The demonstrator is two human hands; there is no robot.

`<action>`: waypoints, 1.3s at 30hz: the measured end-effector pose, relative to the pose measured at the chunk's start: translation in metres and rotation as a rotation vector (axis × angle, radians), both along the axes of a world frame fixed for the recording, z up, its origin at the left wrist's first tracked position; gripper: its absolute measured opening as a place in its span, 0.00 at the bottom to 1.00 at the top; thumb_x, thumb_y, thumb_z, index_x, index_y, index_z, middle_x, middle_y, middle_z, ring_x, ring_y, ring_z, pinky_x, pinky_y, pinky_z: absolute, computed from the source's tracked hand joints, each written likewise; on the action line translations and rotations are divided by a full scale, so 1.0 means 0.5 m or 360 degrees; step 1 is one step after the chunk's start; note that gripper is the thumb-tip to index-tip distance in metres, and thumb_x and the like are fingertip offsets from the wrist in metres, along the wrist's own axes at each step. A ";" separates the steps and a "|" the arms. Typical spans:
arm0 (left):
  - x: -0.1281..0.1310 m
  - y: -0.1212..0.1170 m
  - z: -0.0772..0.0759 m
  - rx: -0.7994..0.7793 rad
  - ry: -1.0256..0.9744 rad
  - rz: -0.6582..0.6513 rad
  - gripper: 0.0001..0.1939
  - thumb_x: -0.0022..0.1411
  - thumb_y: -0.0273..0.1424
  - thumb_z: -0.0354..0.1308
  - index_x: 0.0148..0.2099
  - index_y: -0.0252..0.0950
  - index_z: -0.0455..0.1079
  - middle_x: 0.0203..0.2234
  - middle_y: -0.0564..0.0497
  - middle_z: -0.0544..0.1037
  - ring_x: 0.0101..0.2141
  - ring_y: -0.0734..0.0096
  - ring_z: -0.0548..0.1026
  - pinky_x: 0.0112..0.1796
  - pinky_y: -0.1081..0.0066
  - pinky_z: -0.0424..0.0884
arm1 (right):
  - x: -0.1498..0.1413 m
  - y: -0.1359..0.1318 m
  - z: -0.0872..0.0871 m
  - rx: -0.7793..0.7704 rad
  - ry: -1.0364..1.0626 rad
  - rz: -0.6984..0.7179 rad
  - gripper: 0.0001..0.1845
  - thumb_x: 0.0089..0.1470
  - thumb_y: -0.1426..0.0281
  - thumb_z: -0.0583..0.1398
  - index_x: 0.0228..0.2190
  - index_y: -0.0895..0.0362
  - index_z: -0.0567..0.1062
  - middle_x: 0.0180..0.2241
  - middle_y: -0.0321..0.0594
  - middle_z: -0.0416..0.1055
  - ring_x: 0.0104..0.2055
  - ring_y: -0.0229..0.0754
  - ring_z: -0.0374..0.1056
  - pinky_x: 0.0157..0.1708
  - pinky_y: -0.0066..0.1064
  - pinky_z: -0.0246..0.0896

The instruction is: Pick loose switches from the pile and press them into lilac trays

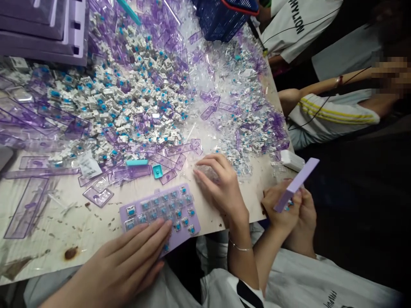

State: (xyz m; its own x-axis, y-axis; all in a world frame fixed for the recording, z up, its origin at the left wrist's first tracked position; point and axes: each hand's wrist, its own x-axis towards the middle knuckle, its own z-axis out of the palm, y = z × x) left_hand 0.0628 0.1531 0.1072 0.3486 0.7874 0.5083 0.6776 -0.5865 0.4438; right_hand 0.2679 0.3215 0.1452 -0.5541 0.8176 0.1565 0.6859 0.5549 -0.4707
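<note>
Flatly, left fingers (150,232) touch the lilac panel (176,239); right fingers (217,168) curl, parted.

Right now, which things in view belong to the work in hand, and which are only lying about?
Belonging to the work:
lilac plate, under the left hand
blue-centred pieces set on it
loose white-and-blue pieces, likely

Seemingly just lying about:
turquoise square cap
turquoise strip near it
dark blue basket

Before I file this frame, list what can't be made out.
All in the head view:
Purple plate: partly hidden by the left hand.
Right hand: palm hidden behind its own back.
Blue basket: cut off by the top edge.
Purple stack: cut off by top and left edges.
</note>
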 end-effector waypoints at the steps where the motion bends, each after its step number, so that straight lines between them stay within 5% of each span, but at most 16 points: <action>1: -0.002 0.001 -0.002 0.0002 0.0005 -0.0005 0.16 0.69 0.29 0.51 0.56 0.31 0.69 0.56 0.52 0.72 0.56 0.73 0.68 0.65 0.71 0.50 | 0.000 -0.002 -0.002 -0.0038 -0.0011 -0.0003 0.05 0.60 0.72 0.58 0.39 0.53 0.71 0.40 0.41 0.67 0.46 0.45 0.64 0.48 0.40 0.59; 13: -0.057 -0.026 0.007 -0.0002 0.0152 -0.0005 0.16 0.70 0.25 0.46 0.56 0.35 0.69 0.59 0.54 0.67 0.61 0.72 0.63 0.66 0.67 0.48 | -0.015 0.003 -0.003 -0.0141 -0.0133 -0.0023 0.08 0.61 0.71 0.57 0.43 0.54 0.69 0.40 0.41 0.67 0.46 0.46 0.63 0.48 0.39 0.58; 18: -0.101 -0.028 0.003 0.0037 0.0473 -0.0044 0.22 0.63 0.24 0.53 0.60 0.33 0.65 0.60 0.49 0.67 0.61 0.67 0.62 0.66 0.64 0.46 | -0.014 0.005 -0.004 -0.0144 -0.0172 0.0041 0.05 0.62 0.71 0.55 0.41 0.53 0.68 0.39 0.41 0.66 0.45 0.46 0.63 0.48 0.40 0.57; 24: -0.103 -0.032 -0.018 0.0138 0.0434 0.0049 0.22 0.63 0.25 0.56 0.59 0.31 0.65 0.61 0.47 0.65 0.62 0.63 0.62 0.66 0.62 0.50 | -0.010 0.008 0.004 -0.0081 -0.0274 0.0107 0.06 0.61 0.69 0.58 0.41 0.53 0.70 0.43 0.43 0.64 0.49 0.48 0.61 0.52 0.45 0.55; 28: -0.097 -0.031 -0.022 0.0174 0.0406 0.0075 0.22 0.63 0.25 0.58 0.58 0.29 0.66 0.62 0.45 0.64 0.61 0.63 0.62 0.66 0.62 0.50 | -0.011 -0.035 0.018 -0.0033 0.0131 0.0037 0.06 0.59 0.72 0.60 0.40 0.52 0.71 0.46 0.42 0.69 0.51 0.47 0.66 0.53 0.45 0.60; 31: -0.097 -0.027 -0.017 0.0190 0.0405 0.0059 0.22 0.64 0.26 0.58 0.59 0.26 0.65 0.63 0.43 0.61 0.63 0.62 0.59 0.66 0.62 0.48 | -0.023 -0.095 0.020 -0.0198 0.0447 0.0182 0.14 0.57 0.76 0.61 0.45 0.51 0.71 0.43 0.39 0.74 0.46 0.44 0.71 0.46 0.37 0.68; 34: -0.099 -0.027 -0.009 0.0145 0.0398 0.0021 0.22 0.63 0.25 0.58 0.59 0.26 0.64 0.64 0.43 0.59 0.63 0.62 0.58 0.66 0.62 0.48 | -0.048 -0.144 0.009 -0.0209 0.0482 0.0348 0.21 0.56 0.78 0.62 0.50 0.52 0.69 0.42 0.40 0.76 0.44 0.43 0.72 0.42 0.35 0.70; 39: -0.095 -0.038 0.001 0.0017 0.0201 0.0132 0.22 0.63 0.26 0.59 0.59 0.32 0.65 0.59 0.48 0.67 0.59 0.69 0.63 0.65 0.67 0.51 | -0.073 -0.163 -0.015 0.0007 0.0406 0.0378 0.19 0.57 0.77 0.61 0.49 0.51 0.72 0.40 0.41 0.75 0.39 0.41 0.71 0.37 0.35 0.69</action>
